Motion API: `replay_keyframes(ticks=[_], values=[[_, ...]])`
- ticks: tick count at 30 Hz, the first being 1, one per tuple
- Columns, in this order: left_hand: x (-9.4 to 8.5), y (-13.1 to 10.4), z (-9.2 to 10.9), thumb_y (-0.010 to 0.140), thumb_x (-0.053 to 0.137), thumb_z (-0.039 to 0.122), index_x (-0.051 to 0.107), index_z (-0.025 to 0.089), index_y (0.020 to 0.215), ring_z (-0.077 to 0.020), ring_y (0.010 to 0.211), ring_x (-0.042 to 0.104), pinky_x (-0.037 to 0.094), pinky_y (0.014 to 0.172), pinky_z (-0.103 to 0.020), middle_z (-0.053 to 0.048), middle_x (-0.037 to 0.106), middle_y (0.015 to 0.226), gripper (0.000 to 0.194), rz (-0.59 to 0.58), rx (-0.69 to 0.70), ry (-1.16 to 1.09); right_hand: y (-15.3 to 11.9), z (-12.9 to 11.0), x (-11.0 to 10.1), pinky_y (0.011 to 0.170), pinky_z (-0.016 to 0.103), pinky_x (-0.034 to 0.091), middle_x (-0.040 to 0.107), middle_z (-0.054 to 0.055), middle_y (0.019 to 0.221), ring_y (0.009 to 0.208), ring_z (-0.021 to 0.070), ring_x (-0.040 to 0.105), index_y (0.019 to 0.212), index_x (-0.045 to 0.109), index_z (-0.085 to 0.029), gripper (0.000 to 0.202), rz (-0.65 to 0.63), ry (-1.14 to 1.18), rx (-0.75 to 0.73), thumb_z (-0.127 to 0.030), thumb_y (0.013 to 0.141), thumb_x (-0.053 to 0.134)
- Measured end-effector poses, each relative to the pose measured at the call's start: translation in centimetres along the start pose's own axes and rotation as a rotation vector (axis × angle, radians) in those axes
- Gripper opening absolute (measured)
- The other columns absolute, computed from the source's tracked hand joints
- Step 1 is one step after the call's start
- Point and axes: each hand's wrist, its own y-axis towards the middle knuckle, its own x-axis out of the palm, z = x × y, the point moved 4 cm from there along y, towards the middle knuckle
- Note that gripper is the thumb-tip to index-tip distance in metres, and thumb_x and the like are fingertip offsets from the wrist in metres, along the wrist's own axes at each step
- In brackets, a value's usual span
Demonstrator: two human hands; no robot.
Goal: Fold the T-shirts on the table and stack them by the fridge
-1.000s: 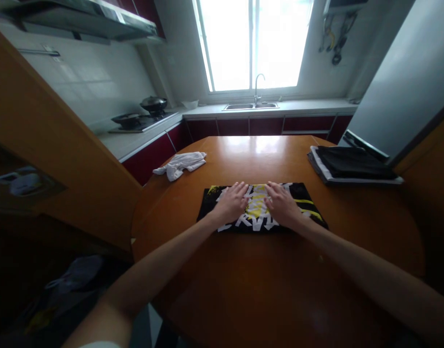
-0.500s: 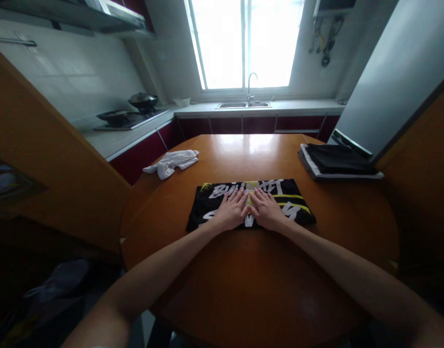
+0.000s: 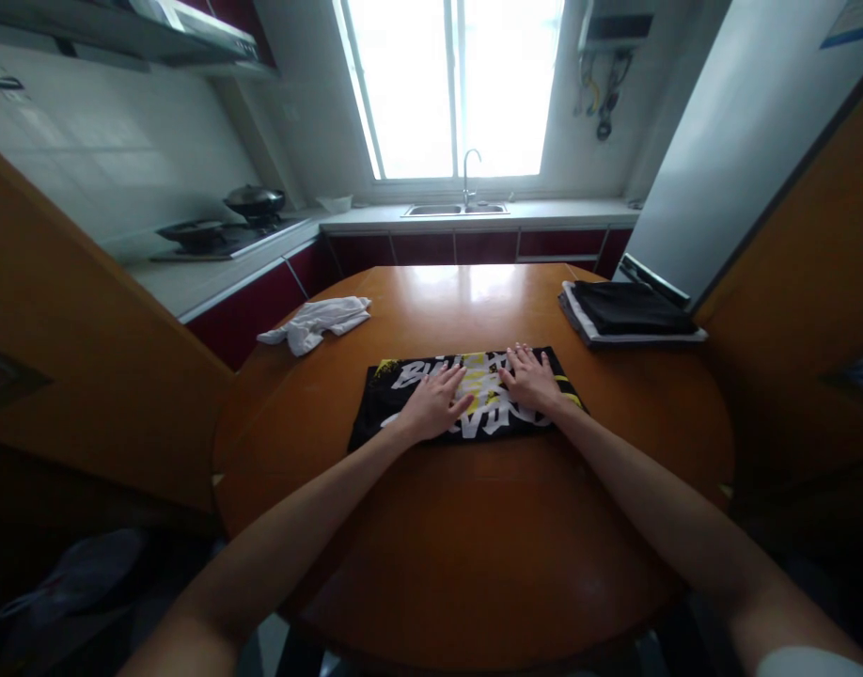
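A black folded garment point(image 3: 371, 414), perhaps a T-shirt, with white lettering and yellow marks lies flat on the wooden table point(image 3: 488, 536). My left hand point(image 3: 432, 404) rests palm down on its left-middle part, fingers extended and thumb spread. On the right part of the print lies my right hand point(image 3: 531, 378), also flat with its fingers stretched out. A strip of lettering shows between the two hands. Neither hand grips the cloth; some of the print is hidden beneath them.
A crumpled white cloth point(image 3: 320, 322) lies at the table's left. Folded dark and white clothes point(image 3: 633, 310) are stacked at the right, by the fridge point(image 3: 720, 141). Behind are a sink point(image 3: 456, 210) under a window and a stove with a lidded pan point(image 3: 254, 199).
My hands, which were almost touching at the middle of the garment, have slid apart, the left one to the left and the right one to the right. The view has shifted slightly.
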Motion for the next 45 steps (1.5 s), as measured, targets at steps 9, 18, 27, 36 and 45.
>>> replay_keyframes(ticks=[9, 18, 27, 36, 45], values=[[0.0, 1.5, -5.2, 0.101, 0.032, 0.059, 0.034, 0.023, 0.159, -0.0329, 0.154, 0.021, 0.014, 0.123, -0.059, -0.01, 0.031, 0.165, 0.068, -0.038, -0.133, 0.109, 0.0, -0.2, -0.1, 0.123, 0.057, 0.008, 0.024, 0.018, 0.166, 0.154, 0.0306, 0.017, 0.156, 0.036, -0.007, 0.066, -0.002, 0.01, 0.016, -0.045, 0.101, 0.036], [0.2, 1.3, -3.4, 0.102, 0.034, 0.054, 0.035, 0.026, 0.158, -0.0328, 0.154, 0.022, 0.015, 0.122, -0.061, -0.008, 0.029, 0.166, 0.063, 0.003, -0.06, 0.147, -1.0, -4.4, 0.7, 0.124, 0.054, 0.009, 0.027, 0.015, 0.166, 0.154, 0.0263, 0.02, 0.156, 0.037, -0.011, 0.063, -0.036, 0.076, -0.196, -0.043, 0.102, 0.035], [0.2, 1.2, -3.1, 0.102, 0.035, 0.05, 0.04, 0.025, 0.156, -0.0338, 0.154, 0.022, 0.013, 0.122, -0.063, -0.009, 0.03, 0.165, 0.059, 0.005, -0.059, 0.151, -1.2, -4.5, 0.4, 0.124, 0.053, 0.009, 0.027, 0.015, 0.165, 0.155, 0.0262, 0.019, 0.155, 0.04, -0.011, 0.06, -0.014, 0.063, -0.206, -0.039, 0.101, 0.037], [1.5, 1.0, 0.1, 0.104, 0.028, 0.049, 0.034, 0.021, 0.159, -0.0306, 0.155, 0.02, 0.014, 0.123, -0.056, -0.01, 0.029, 0.166, 0.061, -0.064, 0.071, 0.101, -1.9, -5.3, 0.6, 0.125, 0.044, 0.012, 0.031, 0.014, 0.164, 0.153, 0.0222, 0.024, 0.155, 0.04, -0.011, 0.058, -0.052, 0.082, -0.335, -0.035, 0.103, 0.032], [1.1, 0.2, -4.5, 0.104, 0.027, 0.055, 0.032, 0.022, 0.16, -0.0311, 0.156, 0.014, 0.013, 0.124, -0.055, -0.008, 0.022, 0.168, 0.065, -0.052, -0.073, 0.127, -1.4, -2.5, 0.2, 0.124, 0.052, 0.007, 0.024, 0.011, 0.167, 0.155, 0.0252, 0.017, 0.157, 0.038, -0.017, 0.061, -0.063, 0.039, -0.161, -0.046, 0.103, 0.033]])
